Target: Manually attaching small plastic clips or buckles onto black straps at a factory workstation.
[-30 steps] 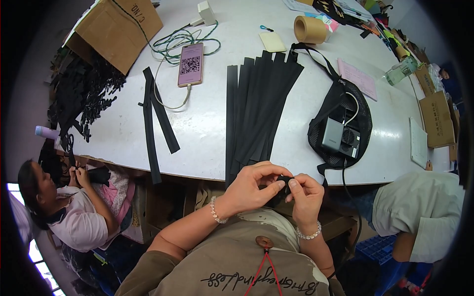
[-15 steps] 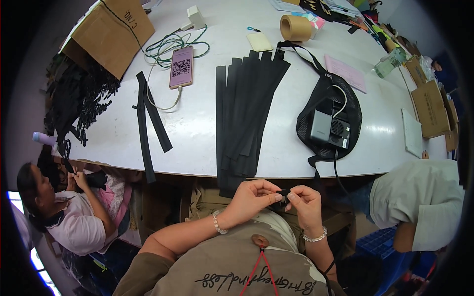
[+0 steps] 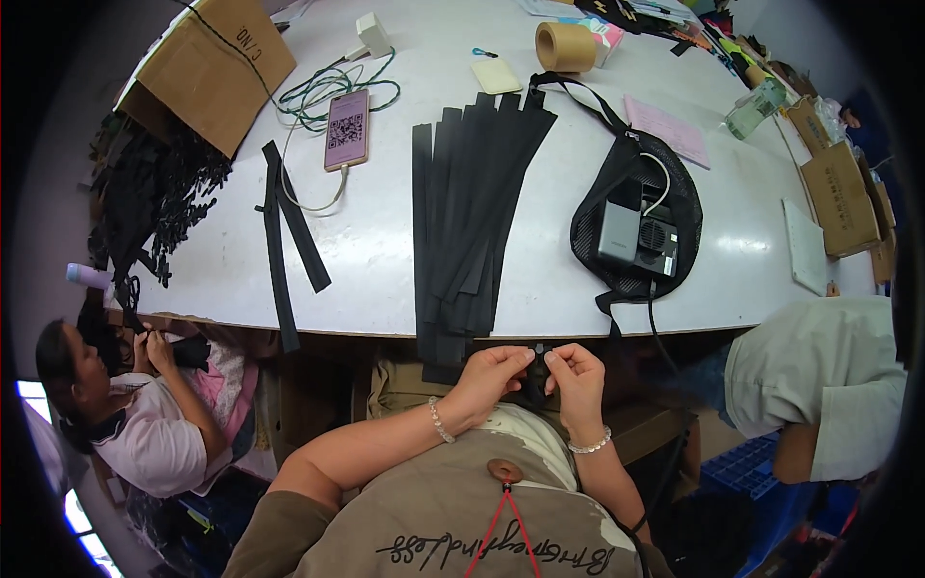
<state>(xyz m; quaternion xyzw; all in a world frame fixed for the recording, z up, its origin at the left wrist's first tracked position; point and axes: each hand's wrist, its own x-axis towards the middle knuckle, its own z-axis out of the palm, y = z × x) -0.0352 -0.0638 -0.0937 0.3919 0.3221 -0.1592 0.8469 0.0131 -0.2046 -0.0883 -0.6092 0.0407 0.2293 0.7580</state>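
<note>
My left hand (image 3: 489, 383) and my right hand (image 3: 578, 387) meet just off the table's near edge, each with thumb and forefinger pinched. A small black piece (image 3: 541, 351) is between their fingertips, mostly hidden; its exact kind I cannot make out. Something dark shows below the fingers against the lap. Closest to my left hand is a fanned stack of long flat black strips (image 3: 453, 231), whose lower ends hang over the edge. To its left, two more black strips (image 3: 277, 250) lie crossed near their top ends.
On the white table (image 3: 376, 260) are a cabled phone (image 3: 347, 130), a tape roll (image 3: 566, 48), a black mesh bag (image 3: 588, 226) with devices, and a bottle (image 3: 756, 108). A carton (image 3: 217, 72) stands far left beside heaped black pieces (image 3: 164, 193). People sit at left and right.
Both hands have moved slightly up and left, nearer the table's edge, still pinching the small black piece. The whole view has shifted a little; the things on the table look unmoved.
</note>
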